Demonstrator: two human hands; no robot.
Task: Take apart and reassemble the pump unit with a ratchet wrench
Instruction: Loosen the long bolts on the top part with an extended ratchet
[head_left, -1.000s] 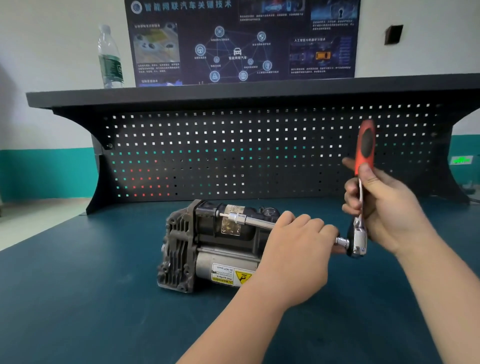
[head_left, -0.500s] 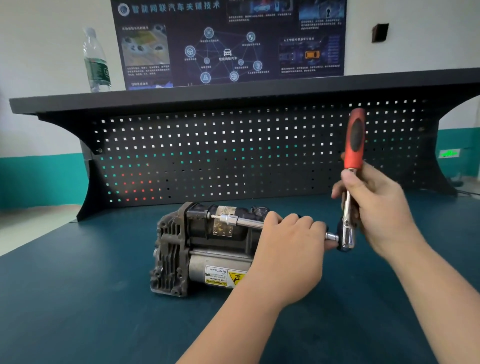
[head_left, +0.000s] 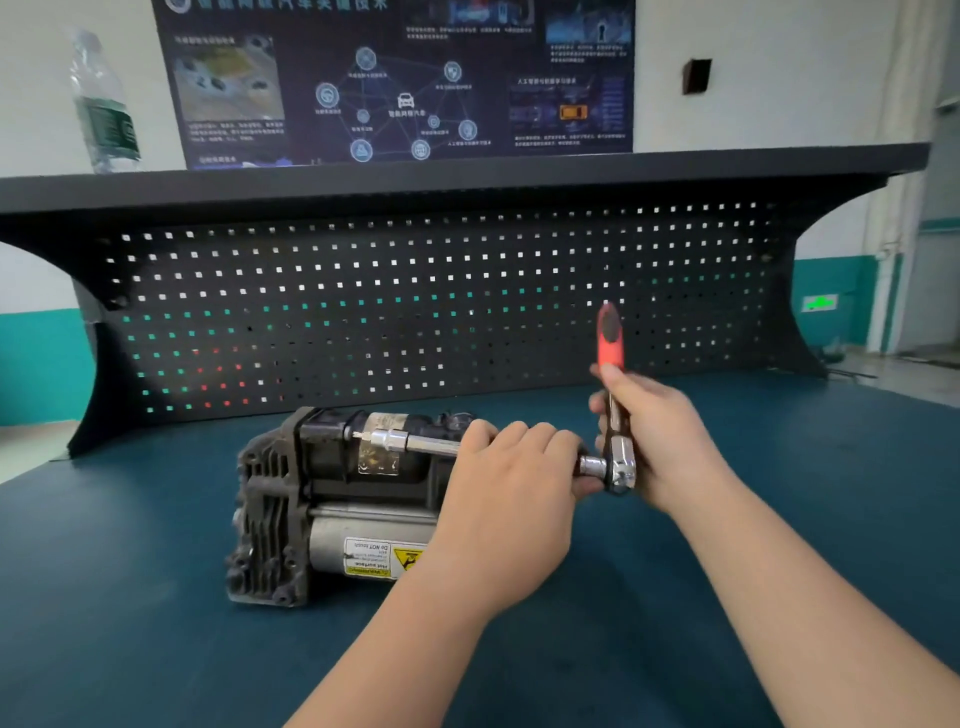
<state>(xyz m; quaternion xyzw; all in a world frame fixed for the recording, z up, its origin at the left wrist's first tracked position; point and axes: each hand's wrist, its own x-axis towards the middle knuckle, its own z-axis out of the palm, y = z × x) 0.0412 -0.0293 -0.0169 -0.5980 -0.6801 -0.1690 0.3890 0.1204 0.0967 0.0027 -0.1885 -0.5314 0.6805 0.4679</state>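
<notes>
Centrally, left hand (head_left: 511, 499) grips extension bar (head_left: 431, 445); right hand (head_left: 660, 441) grips ratchet wrench (head_left: 618, 415); pump unit (head_left: 332, 499) mid-bench, well off edges.

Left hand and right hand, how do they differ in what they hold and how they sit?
The left hand wraps the ratchet's horizontal extension bar from above, knuckles up; the right hand grips the upright red handle near the ratchet head. The left sits over the pump unit; the right is beside it, off the table. Both hold one tool.
</notes>
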